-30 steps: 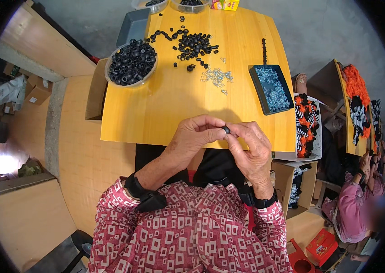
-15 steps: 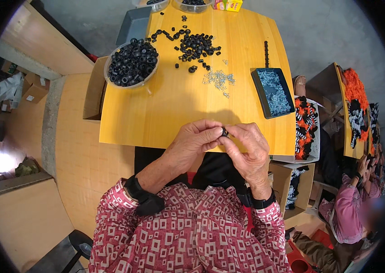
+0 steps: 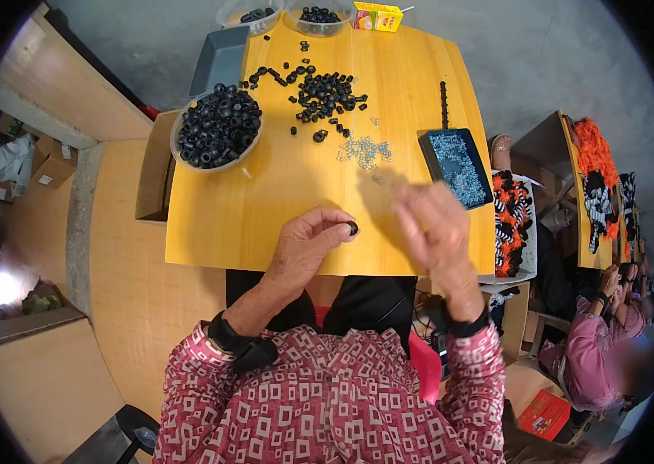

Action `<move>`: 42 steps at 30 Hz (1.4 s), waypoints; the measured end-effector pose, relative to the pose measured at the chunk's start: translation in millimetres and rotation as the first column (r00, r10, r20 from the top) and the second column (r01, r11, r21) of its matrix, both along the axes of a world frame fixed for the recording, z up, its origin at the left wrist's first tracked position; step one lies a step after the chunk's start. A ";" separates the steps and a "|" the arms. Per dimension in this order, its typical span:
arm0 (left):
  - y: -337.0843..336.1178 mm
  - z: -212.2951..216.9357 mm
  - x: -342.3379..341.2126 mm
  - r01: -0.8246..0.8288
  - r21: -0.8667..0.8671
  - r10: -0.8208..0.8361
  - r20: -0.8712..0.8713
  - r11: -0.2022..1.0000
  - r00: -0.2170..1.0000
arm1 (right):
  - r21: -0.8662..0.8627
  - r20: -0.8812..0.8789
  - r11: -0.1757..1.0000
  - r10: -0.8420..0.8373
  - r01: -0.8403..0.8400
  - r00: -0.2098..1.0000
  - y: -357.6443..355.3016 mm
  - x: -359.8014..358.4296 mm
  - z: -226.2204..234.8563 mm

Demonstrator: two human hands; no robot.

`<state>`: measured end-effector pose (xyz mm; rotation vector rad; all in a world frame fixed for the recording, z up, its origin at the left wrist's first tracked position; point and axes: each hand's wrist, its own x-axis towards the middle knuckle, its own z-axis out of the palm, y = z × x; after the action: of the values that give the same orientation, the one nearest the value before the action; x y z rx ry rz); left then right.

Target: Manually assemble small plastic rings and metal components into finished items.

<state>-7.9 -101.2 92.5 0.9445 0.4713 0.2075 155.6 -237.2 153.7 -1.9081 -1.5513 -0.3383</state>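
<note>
Near the table's front edge, my left hand (image 3: pixel 305 243) is closed, pinching a small round black plastic part (image 3: pixel 352 228) between thumb and fingertips. To its right, my right hand (image 3: pixel 434 224) hovers over the table, its fingers smeared by motion, so whether they hold anything is unclear. Beyond that hand lies a loose scatter of tiny shiny clear-blue pieces (image 3: pixel 366 152). A heap of black plastic parts (image 3: pixel 327 97) spreads farther back. Many more of these fill a clear round tub (image 3: pixel 178 147) at the left.
A dark tray (image 3: pixel 431 162) of tiny shiny pieces stands at the right, a black ridged stick (image 3: pixel 444 104) behind it. Along the back are a grey tray (image 3: pixel 219 62), clear tubs (image 3: pixel 315 29) and a yellow drink carton (image 3: pixel 377 17). A person in pink (image 3: pixel 586 352) sits far right.
My right hand has let go of the black part and moved right and away from my left hand. The left hand keeps its pinch and has shifted slightly left. The whole view has tilted a little.
</note>
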 end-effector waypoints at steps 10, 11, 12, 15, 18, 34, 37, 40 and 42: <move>12.0 -8.4 -3.1 -0.070 0.086 0.067 0.041 0.994 0.997 | -0.311 -0.216 0.943 -0.194 0.121 0.957 32.6 41.9 -9.2; 12.6 -8.6 -3.8 -0.070 0.066 0.067 0.045 0.995 0.997 | -0.337 -0.193 0.936 -0.170 0.098 0.966 33.2 36.4 -15.1; 13.4 -9.1 -4.1 -0.073 0.065 0.070 0.044 0.995 0.997 | -0.388 -0.155 0.914 -0.192 0.119 0.969 35.4 31.4 -18.1; 14.1 -9.2 -3.8 -0.059 0.036 0.058 0.046 0.998 0.997 | -0.360 -0.080 0.923 -0.173 0.134 0.982 38.3 28.0 -39.4; 14.3 -11.4 -3.8 -0.045 0.056 0.042 0.054 0.997 0.998 | -0.320 -0.058 0.940 -0.144 0.118 0.988 40.8 26.9 -46.9; 13.9 -14.3 -3.7 -0.039 0.098 0.034 0.051 0.994 0.998 | 0.057 -0.387 0.978 -0.166 0.203 0.907 33.7 19.6 -31.6; 13.2 -14.3 -3.8 -0.042 0.094 0.037 0.056 0.995 0.998 | -0.016 -0.126 0.989 -0.150 0.149 0.981 28.5 21.6 -49.8; 13.3 -14.9 -3.0 -0.043 0.101 0.038 0.057 0.994 0.998 | -0.056 -0.184 0.981 -0.191 0.184 0.964 22.8 18.9 -54.9; 13.3 -14.6 -4.3 -0.037 0.107 0.031 0.060 0.994 0.998 | -0.012 -0.179 0.984 -0.178 0.179 0.968 21.7 19.5 -54.7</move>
<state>-12.2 -87.8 77.9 1.0337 0.4261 0.2932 175.1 -215.6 99.0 -2.0208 -1.2651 -0.2385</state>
